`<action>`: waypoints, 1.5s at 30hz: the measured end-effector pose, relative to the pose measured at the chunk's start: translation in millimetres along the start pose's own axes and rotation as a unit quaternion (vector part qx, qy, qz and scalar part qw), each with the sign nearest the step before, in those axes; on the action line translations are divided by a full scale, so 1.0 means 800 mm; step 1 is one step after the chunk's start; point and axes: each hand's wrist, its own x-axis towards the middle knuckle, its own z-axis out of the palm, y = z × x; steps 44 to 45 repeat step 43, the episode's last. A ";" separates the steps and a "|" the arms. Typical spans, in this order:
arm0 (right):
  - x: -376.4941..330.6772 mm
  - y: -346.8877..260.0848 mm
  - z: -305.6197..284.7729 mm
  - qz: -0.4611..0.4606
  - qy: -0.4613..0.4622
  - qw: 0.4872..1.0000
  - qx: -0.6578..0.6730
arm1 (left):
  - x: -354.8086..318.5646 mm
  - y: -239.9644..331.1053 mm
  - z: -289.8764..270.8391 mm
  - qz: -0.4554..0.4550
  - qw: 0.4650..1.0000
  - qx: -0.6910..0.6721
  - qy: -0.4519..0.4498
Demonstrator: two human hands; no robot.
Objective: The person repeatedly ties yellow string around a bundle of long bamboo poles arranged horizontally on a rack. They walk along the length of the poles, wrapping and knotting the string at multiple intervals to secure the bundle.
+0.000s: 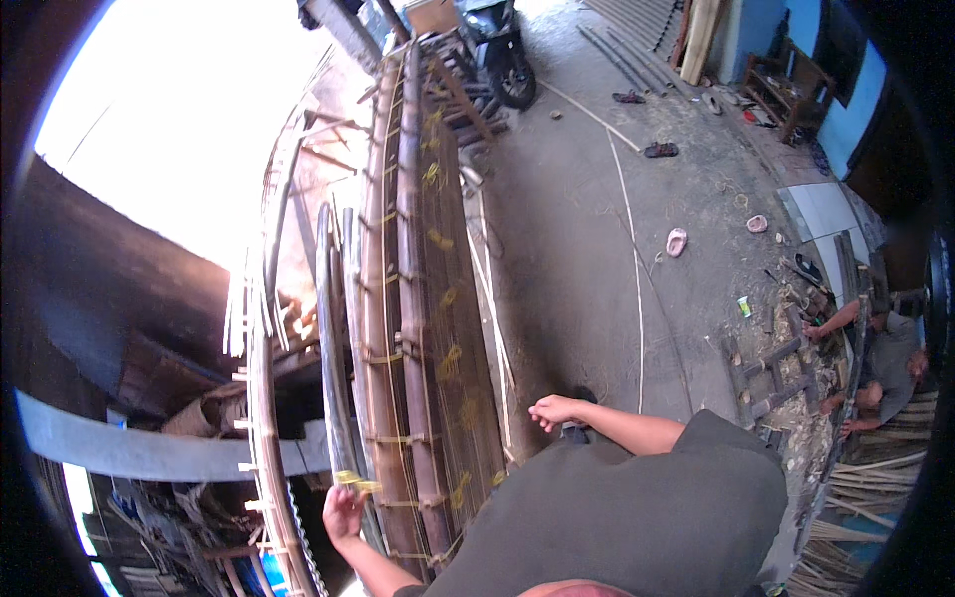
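A long frame of dark bamboo poles (411,298) runs away from me, bound at intervals with yellow cord. Along its right side hangs a brown sheet of fine slats or strands (453,328), dotted with small yellow cord bundles. At the near left of the frame, my left hand (343,513) is raised, its fingers closed on a bundle of yellow cord (356,482). My right hand (557,410) is held in front of my body, right of the brown sheet and apart from it. Its fingers are curled together; whatever they pinch, if anything, is too small to make out.
Grey bamboo poles (333,338) lean left of the frame. Thin pale strips (637,269) lie on the concrete floor, with pink sandals (676,242) farther right. A motorbike (505,60) stands at the far end. Another person (890,368) works at the right among bamboo pieces.
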 end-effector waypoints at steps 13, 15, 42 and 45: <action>-0.048 0.012 -0.304 -0.028 0.310 0.950 0.018 | 0.119 0.072 0.295 0.114 0.589 0.776 0.195; -0.048 0.014 -0.312 -0.027 0.336 0.941 -0.004 | 0.157 0.062 0.396 0.150 0.631 0.756 0.083; 0.202 0.262 -0.864 0.237 0.502 0.832 -0.006 | 0.558 -0.799 0.785 -0.083 0.317 0.741 -0.586; 0.241 0.276 -0.908 0.269 0.431 0.860 0.047 | 0.587 -0.827 0.786 -0.080 0.330 0.752 -0.565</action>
